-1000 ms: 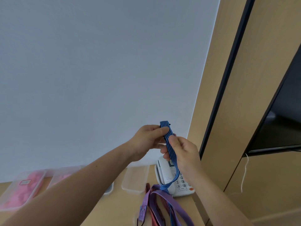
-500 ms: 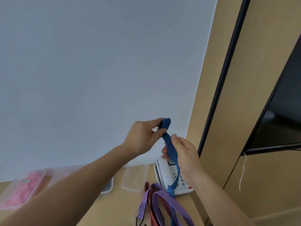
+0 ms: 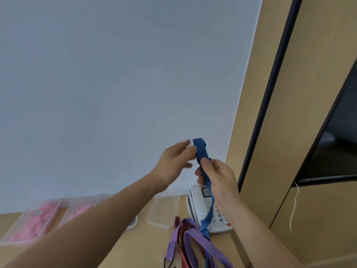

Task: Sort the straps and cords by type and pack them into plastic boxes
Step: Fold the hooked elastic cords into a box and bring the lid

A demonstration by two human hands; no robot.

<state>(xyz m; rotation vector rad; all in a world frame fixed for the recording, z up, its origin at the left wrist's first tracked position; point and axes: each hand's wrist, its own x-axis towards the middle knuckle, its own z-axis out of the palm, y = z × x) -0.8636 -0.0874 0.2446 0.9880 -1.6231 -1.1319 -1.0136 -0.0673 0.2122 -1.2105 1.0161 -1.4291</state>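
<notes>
Since the blue strap (image 3: 200, 149) seems limp and light, the right hand (image 3: 218, 176) pinches it above the telephone (image 3: 193, 209), and the left hand (image 3: 172, 161), fingers loose, should take its top.

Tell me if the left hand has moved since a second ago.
Yes. The left hand has edged slightly left, away from the telephone, its fingers now straightened beside the blue strap that the right hand holds.

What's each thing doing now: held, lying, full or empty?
Blue striped strap: held up, lower end hanging.
Right hand: fingers grip the blue strap.
Left hand: open, blurred, by the strap's top.
Purple strap: lying down.
Red striped strap: lying, partly under the purple one.
Left clear plastic box: holds pink things.
Small clear plastic box: looks empty.
White telephone: handset on cradle.
</notes>
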